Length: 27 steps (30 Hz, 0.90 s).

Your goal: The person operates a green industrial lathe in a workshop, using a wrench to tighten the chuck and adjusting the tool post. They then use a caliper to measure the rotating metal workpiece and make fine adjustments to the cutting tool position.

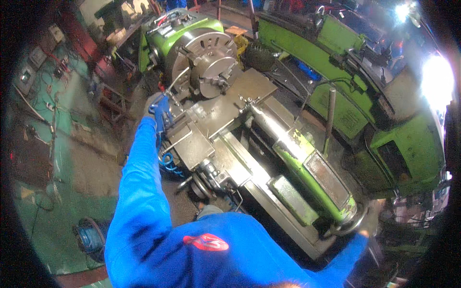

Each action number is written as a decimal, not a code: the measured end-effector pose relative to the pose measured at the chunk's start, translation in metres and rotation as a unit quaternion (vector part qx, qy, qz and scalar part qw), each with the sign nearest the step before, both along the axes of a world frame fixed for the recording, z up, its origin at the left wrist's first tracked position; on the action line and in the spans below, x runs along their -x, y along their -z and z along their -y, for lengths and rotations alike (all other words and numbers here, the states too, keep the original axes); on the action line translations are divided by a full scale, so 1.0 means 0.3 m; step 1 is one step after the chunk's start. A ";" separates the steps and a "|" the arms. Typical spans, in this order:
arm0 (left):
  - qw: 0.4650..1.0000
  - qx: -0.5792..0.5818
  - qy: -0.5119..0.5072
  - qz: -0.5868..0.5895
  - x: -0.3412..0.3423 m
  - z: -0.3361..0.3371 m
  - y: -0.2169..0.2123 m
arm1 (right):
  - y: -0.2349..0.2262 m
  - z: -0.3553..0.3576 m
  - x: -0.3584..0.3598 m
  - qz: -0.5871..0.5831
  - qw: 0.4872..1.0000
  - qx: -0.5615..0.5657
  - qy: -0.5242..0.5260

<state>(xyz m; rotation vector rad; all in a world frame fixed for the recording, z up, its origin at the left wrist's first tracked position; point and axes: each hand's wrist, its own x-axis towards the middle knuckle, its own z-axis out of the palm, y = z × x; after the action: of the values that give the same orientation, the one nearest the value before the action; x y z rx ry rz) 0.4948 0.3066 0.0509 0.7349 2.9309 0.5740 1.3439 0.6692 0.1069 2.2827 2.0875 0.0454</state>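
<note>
Head view takes in a green lathe point(185, 26) with a big slotted disc point(185, 55) at its far end. Judging by how things stand, the work is partway: a round metal piece point(218, 68) seems already mounted, centred on the disc's near face. The polished shaft point(271, 122) points toward the disc but appears to stop short of it, so contact looks not yet made. Whether any cutting is done or left cannot be told.

Nearer the wearer than the disc and to its left, the left hand point(151, 105) has its fingers apparently wrapped around a blue air gun point(163, 108). Farthest from the disc, at the shaft's rear, the right hand point(371, 220) lies at the rim of a hand wheel point(354, 226); blur hides whether its fingers close on it.

Counted: one disc, one mounted piece as far as shows, one shaft, one air gun, one coiled blue hose point(167, 163) on the disc's near side, two hands, and two wheels, the second point(201, 188) between the disc and the wearer.
</note>
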 end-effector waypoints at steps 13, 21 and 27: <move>1.000 0.004 -0.001 -0.004 -0.004 -0.012 -0.034 | 0.052 -0.109 0.029 -0.034 0.999 0.008 0.011; 1.000 0.000 0.001 -0.001 0.000 -0.013 -0.023 | 0.326 0.264 -0.013 -0.001 0.998 -0.032 -0.057; 1.000 -0.002 0.013 -0.008 -0.002 -0.044 -0.034 | 0.118 -0.071 0.076 -0.051 0.999 0.000 0.004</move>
<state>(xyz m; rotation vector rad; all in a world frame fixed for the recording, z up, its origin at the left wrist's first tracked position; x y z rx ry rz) 0.4953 0.3198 0.0612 0.7811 2.9296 0.5743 1.3210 0.6904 0.0715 2.3406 2.1240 -0.0734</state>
